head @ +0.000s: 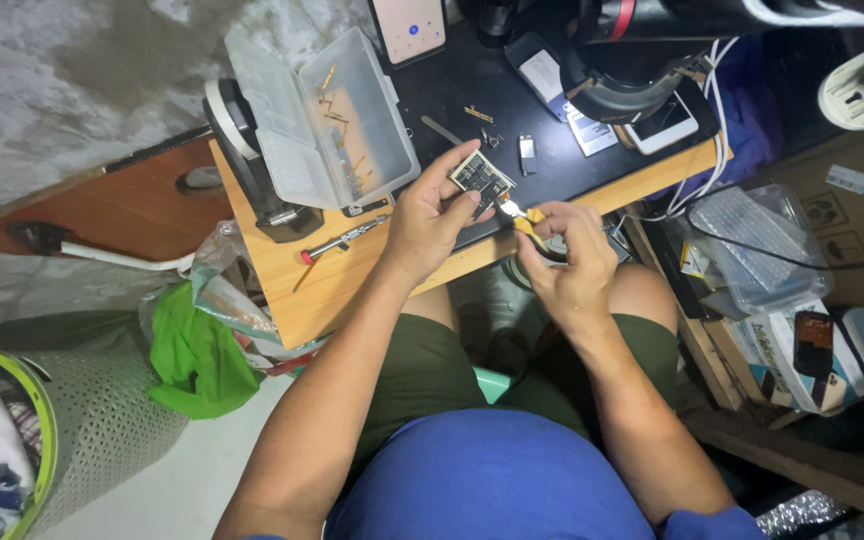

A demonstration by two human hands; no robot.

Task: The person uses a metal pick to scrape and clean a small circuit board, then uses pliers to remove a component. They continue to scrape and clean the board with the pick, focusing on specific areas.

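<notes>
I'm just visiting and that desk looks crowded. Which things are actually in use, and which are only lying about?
In use:
left hand holding small circuit board
right hand with yellow-handled tool

Lying about:
clear parts box
red-tipped screwdriver
phones
green bag

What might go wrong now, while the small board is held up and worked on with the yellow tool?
The circuit board sits only in the left hand fingertips above the table edge; it may drop into the lap. The yellow-handled tool in the right hand could slip and scratch the board or prick a finger.
</notes>
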